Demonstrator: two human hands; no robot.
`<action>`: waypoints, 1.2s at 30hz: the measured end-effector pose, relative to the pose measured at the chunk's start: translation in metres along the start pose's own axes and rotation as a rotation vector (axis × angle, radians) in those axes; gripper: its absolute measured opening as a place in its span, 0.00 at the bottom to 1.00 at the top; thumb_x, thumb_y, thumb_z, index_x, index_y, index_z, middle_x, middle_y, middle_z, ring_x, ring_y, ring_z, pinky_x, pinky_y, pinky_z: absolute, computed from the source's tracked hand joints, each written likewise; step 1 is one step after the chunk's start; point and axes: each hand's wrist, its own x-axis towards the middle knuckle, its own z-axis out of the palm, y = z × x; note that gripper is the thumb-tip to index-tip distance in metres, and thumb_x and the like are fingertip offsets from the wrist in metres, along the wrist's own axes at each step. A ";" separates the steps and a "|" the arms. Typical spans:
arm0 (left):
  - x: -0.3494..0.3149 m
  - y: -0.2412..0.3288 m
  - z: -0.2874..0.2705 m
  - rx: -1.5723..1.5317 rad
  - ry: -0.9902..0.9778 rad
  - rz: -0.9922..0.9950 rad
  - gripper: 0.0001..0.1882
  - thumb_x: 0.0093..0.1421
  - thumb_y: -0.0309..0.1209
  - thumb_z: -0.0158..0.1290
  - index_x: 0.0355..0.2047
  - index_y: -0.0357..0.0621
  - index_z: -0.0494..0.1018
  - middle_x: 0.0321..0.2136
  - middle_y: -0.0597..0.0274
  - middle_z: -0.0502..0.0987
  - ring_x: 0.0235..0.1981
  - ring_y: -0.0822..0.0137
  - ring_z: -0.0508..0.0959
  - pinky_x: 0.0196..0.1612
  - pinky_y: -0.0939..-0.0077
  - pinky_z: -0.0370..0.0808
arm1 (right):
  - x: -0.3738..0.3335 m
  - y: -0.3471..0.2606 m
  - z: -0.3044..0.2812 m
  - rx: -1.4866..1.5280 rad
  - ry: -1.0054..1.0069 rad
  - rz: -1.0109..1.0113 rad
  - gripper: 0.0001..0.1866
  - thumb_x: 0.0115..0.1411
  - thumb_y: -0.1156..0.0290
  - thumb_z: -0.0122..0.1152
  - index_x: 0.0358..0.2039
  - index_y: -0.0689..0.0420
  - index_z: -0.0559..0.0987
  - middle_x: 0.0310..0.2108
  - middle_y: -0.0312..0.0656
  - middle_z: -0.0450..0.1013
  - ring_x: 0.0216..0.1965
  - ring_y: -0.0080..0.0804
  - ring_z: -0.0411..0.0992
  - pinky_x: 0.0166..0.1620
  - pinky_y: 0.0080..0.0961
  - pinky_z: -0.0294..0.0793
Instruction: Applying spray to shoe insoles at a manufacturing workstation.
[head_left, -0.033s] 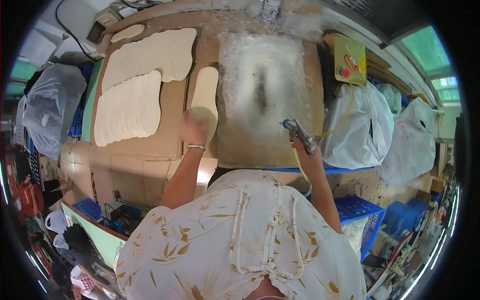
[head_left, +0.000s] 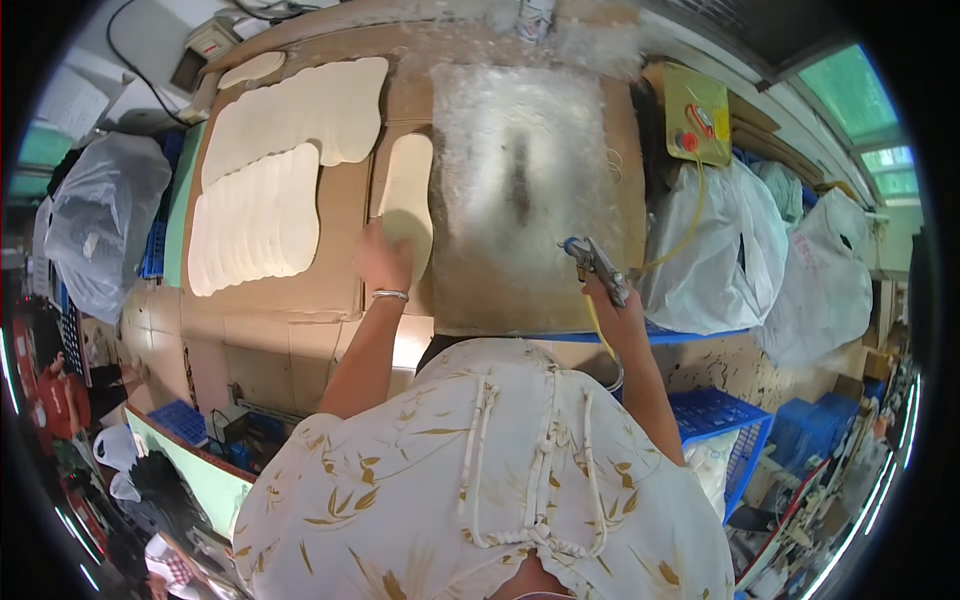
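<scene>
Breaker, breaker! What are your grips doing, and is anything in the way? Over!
Right grip closed on silver metal spray gun. Left grip at cream, flat, sole-shaped piece; contact unclear. Possible snag: thin yellow hose right of gun.

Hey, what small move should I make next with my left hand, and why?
Perhaps slide the lone insole onto the white-coated cardboard: your left hand is at its near end, and your right hand holds the spray gun by that cardboard.
</scene>
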 end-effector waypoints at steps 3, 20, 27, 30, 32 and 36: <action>0.001 0.015 0.000 -0.177 0.037 0.009 0.24 0.54 0.29 0.57 0.52 0.40 0.68 0.41 0.52 0.74 0.37 0.54 0.76 0.40 0.63 0.74 | -0.002 0.009 -0.010 0.016 -0.030 0.010 0.15 0.62 0.62 0.56 0.34 0.63 0.79 0.25 0.31 0.71 0.27 0.18 0.64 0.31 0.20 0.64; -0.003 0.142 0.119 -1.159 -0.330 -0.566 0.14 0.56 0.24 0.55 0.44 0.37 0.71 0.34 0.59 0.78 0.32 0.70 0.78 0.35 0.77 0.75 | -0.022 0.023 -0.045 0.092 0.023 0.014 0.13 0.63 0.61 0.57 0.35 0.60 0.76 0.20 0.29 0.62 0.24 0.17 0.58 0.28 0.20 0.61; -0.045 0.134 0.102 -1.175 -0.649 -0.903 0.14 0.57 0.27 0.54 0.42 0.34 0.68 0.35 0.55 0.77 0.35 0.63 0.80 0.37 0.72 0.80 | -0.001 -0.001 -0.052 0.126 0.047 -0.070 0.12 0.63 0.63 0.56 0.35 0.61 0.75 0.21 0.30 0.64 0.25 0.18 0.58 0.29 0.20 0.62; -0.053 0.142 0.096 -1.378 -0.718 -0.944 0.13 0.58 0.28 0.53 0.41 0.34 0.69 0.33 0.54 0.77 0.33 0.64 0.80 0.35 0.73 0.81 | 0.014 -0.034 -0.043 0.140 0.032 -0.104 0.12 0.62 0.64 0.56 0.35 0.62 0.74 0.21 0.33 0.65 0.25 0.20 0.60 0.29 0.21 0.63; -0.053 0.144 0.099 -1.320 -0.735 -0.929 0.13 0.58 0.28 0.53 0.41 0.34 0.68 0.34 0.54 0.77 0.33 0.63 0.80 0.35 0.73 0.81 | 0.024 -0.046 -0.032 0.141 -0.014 -0.150 0.13 0.61 0.63 0.57 0.34 0.62 0.74 0.20 0.38 0.67 0.23 0.23 0.62 0.29 0.24 0.64; -0.052 0.138 0.103 -1.205 -0.786 -0.912 0.13 0.58 0.28 0.53 0.41 0.32 0.68 0.34 0.53 0.77 0.33 0.63 0.80 0.34 0.73 0.80 | 0.040 -0.053 -0.019 0.064 0.049 -0.240 0.14 0.61 0.62 0.57 0.32 0.62 0.74 0.18 0.42 0.67 0.21 0.28 0.63 0.27 0.27 0.64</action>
